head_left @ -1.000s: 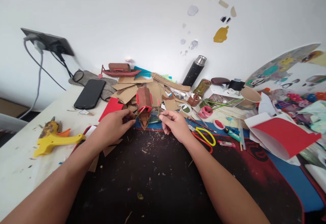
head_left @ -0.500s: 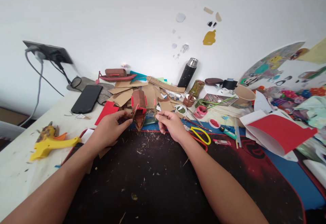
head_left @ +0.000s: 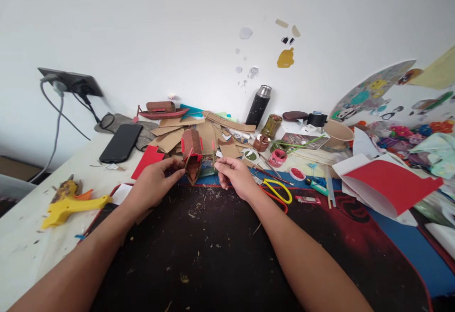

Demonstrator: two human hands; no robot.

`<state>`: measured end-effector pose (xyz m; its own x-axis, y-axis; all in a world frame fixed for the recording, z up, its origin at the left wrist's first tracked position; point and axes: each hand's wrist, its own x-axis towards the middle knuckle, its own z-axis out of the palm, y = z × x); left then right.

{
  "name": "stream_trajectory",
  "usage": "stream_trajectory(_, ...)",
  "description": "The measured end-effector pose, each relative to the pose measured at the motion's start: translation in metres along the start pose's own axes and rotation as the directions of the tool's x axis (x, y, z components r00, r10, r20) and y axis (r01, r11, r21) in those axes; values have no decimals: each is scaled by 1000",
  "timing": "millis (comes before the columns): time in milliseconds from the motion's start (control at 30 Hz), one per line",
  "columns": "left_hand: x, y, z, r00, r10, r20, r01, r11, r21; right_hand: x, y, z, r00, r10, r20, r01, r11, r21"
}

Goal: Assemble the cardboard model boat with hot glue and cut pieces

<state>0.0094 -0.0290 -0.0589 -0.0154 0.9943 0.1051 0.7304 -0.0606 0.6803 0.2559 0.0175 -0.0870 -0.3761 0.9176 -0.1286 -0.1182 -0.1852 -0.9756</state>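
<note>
My left hand [head_left: 153,179] is closed, thumb and index finger pinching at the left side of a small cardboard model boat [head_left: 192,144]. The boat has a brown arched cabin with red trim, and its pointed end faces me. A thin red-tipped strip slants up beside those fingertips; whether it is fixed to the boat I cannot tell. To the right, apart from the boat, my right hand [head_left: 235,175] pinches a thin stick [head_left: 213,150] with a pinkish-red tip, held upright. Cardboard scraps [head_left: 170,138] lie heaped behind the boat.
A yellow glue gun [head_left: 76,205] and a phone [head_left: 121,142] lie left. Yellow-handled scissors [head_left: 280,191], paint jars [head_left: 277,158] and red paper [head_left: 394,184] are right. A black flask [head_left: 259,106] and a second model boat [head_left: 161,110] stand behind. Debris dots the black mat [head_left: 199,264].
The camera view has shifted slightly. Both hands keep nearly the same pose, the left at the boat and the right with the stick.
</note>
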Motion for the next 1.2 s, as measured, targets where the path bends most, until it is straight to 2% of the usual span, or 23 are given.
stream_trajectory(667,-2,5,1,1000,-8,-10,8,1000,-27,1,1,-1,1000,-8,6,8,1000,11)
stream_trajectory(933,-2,1,3,1000,-4,-17,4,1000,-8,0,0,-1,1000,6,8,-6,1000,3)
stream_trajectory(1200,-4,4,1,1000,-16,13,17,1000,-8,0,-1,-1,1000,-6,5,6,1000,-1)
